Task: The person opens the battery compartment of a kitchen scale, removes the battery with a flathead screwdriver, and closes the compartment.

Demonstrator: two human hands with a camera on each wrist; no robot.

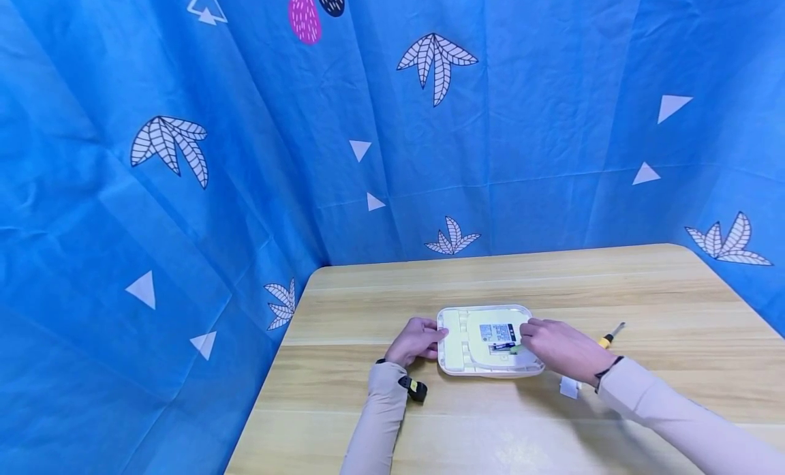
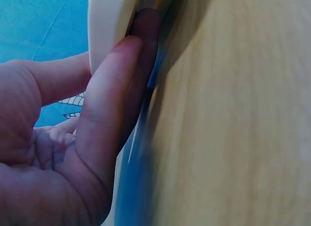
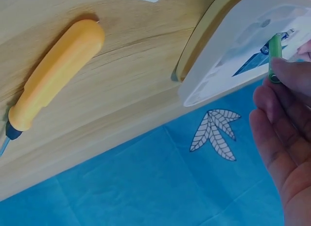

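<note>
A white, flat, square device (image 1: pixel 452 339) lies on the wooden table with its labelled underside up. My left hand (image 1: pixel 417 340) grips its left edge; in the left wrist view the fingers (image 2: pixel 112 104) press against the device's rim (image 2: pixel 109 22) with the thumb on its other face. My right hand (image 1: pixel 555 345) is over the device's right half and pinches a small green battery (image 1: pixel 515 349) by the label. The right wrist view shows the battery (image 3: pixel 275 58) at the fingertips (image 3: pixel 291 73) just above the device (image 3: pixel 228 65).
A screwdriver with a yellow handle (image 1: pixel 610 337) lies on the table to the right of the device, also in the right wrist view (image 3: pixel 53 80). A small white piece (image 1: pixel 569 387) sits near my right wrist. Blue patterned cloth (image 1: pixel 392 155) walls the table's back and sides.
</note>
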